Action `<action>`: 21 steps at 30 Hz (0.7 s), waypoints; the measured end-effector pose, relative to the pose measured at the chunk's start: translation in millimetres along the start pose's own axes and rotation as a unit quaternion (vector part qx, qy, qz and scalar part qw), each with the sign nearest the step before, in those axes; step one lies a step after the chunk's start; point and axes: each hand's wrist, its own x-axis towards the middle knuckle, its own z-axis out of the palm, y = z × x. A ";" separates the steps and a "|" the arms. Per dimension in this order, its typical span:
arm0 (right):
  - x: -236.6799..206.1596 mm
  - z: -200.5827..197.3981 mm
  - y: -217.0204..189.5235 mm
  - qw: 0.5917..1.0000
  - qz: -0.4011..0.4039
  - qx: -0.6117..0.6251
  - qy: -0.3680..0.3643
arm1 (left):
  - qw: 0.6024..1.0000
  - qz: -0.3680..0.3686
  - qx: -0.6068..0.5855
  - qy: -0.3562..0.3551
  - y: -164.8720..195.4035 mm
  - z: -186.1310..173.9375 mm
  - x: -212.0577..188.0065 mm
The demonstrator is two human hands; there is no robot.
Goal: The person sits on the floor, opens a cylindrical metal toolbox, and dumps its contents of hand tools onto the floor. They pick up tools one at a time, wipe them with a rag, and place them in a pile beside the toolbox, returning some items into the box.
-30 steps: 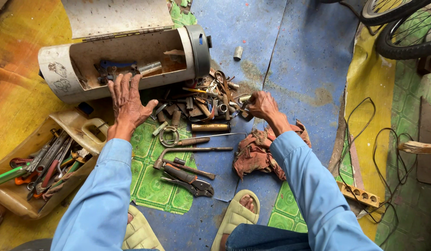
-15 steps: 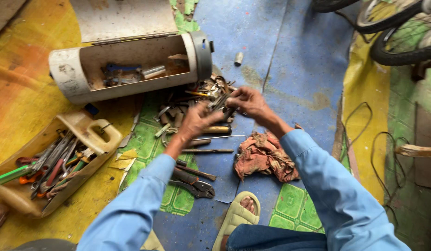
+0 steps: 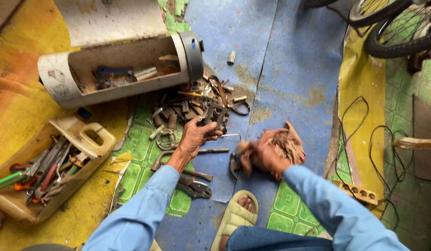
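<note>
The left hand (image 3: 195, 138) grips a dark metal tool (image 3: 214, 114) at the near edge of the tool pile (image 3: 187, 104). Right of it, the right hand (image 3: 262, 157), blurred, clutches a reddish rag (image 3: 286, 142) on the floor (image 3: 289, 69).

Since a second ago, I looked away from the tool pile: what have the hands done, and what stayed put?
The left hand came off the open container down to the tool pile and now grips a dark metal tool. The right hand drew back from the pile to the reddish rag; it looks blurred, and seems to hold a dark tool. The container, the tool tray and the pliers lie unmoved.
</note>
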 end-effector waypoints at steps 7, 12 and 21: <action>6.8 -59.8 5.9 0.890 -0.056 0.433 0.132 | 0.999 0.016 0.021 -0.018 -39.4 22.5 5.0; 18.4 -34.3 -58.7 0.939 -0.096 0.247 0.220 | 0.990 0.097 0.010 -0.105 -62.9 61.2 -12.2; 54.9 -40.2 -29.7 0.941 0.025 0.286 0.180 | 0.996 0.008 -0.023 -0.089 -37.8 85.6 -31.5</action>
